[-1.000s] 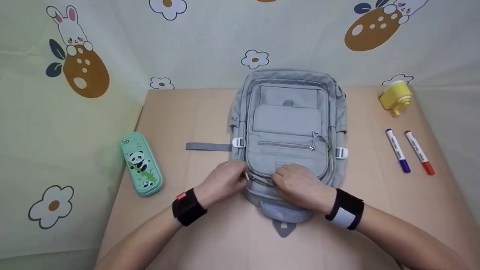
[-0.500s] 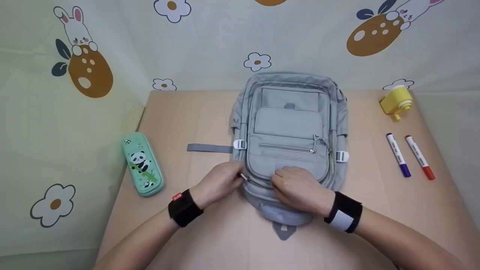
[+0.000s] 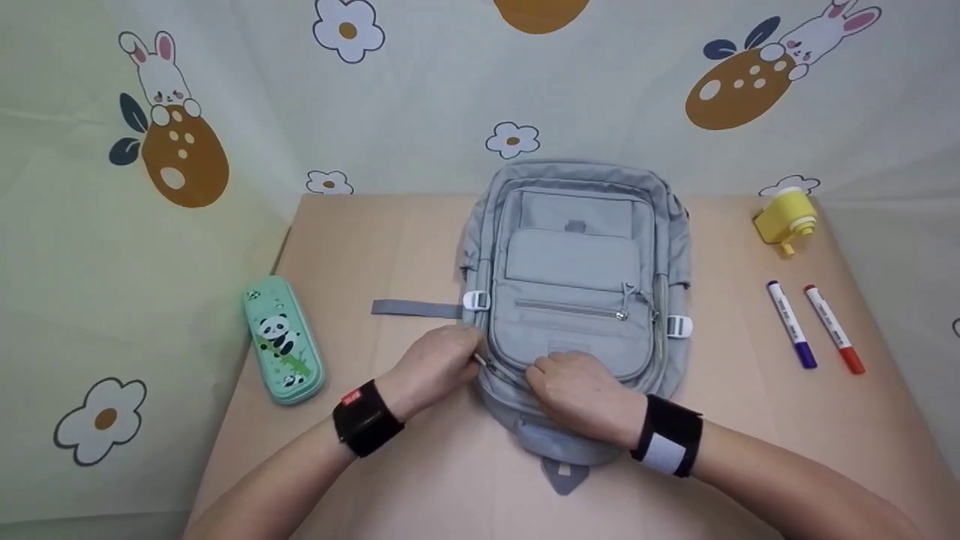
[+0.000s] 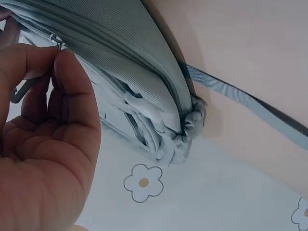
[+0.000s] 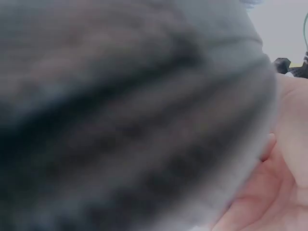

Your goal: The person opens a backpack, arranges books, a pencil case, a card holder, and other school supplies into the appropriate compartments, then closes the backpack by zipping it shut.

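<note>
A grey backpack (image 3: 574,255) lies flat, front pocket up, its top handle towards me. At its lower left corner, my left hand (image 3: 435,369) pinches a zipper pull (image 4: 57,40) between thumb and forefinger; the left wrist view shows this close up, with a dark pull tab (image 4: 21,91) below the fingers. My right hand (image 3: 581,396) grips the bag's fabric beside the zipper track, fingers curled and fingertips hidden in the head view. In the right wrist view, the blurred bag fills most of the picture and part of the right hand (image 5: 269,192) shows at the edge.
A green panda pencil case (image 3: 285,341) lies at the left table edge. On the right are a yellow pencil sharpener with a crank (image 3: 786,217), a blue-capped marker (image 3: 791,324) and a red-capped marker (image 3: 834,328). A grey strap (image 3: 416,307) extends left from the bag.
My left hand has drawn the zipper pull slightly left along the track, round the bag's lower left corner. The right hand keeps its grip. The head view has tilted slightly.
</note>
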### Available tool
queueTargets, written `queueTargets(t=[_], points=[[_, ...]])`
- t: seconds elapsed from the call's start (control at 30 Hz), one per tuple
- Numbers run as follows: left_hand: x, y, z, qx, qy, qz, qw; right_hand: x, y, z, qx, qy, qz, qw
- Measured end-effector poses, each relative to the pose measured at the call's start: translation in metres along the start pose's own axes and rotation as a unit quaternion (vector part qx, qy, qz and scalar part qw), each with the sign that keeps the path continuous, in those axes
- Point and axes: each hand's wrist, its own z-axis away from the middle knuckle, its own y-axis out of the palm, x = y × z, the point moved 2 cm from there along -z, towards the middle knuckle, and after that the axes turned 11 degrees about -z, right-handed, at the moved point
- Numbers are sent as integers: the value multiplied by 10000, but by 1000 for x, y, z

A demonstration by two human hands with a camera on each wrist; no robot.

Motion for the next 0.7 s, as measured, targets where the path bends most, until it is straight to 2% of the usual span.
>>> queueTargets(t=[0.27,0.57,0.7], points=[[16,-7,-15,-288,47,-190,9994,2,-9,0,-66,65,-150,9998],[25,-16,-39,-229,170,-866,9958,4,-17,3,-77,-13,-124,9999],[29,-19,-50,-233,187,-1003,9945,4,-20,3,-91,-53,-146,9998]])
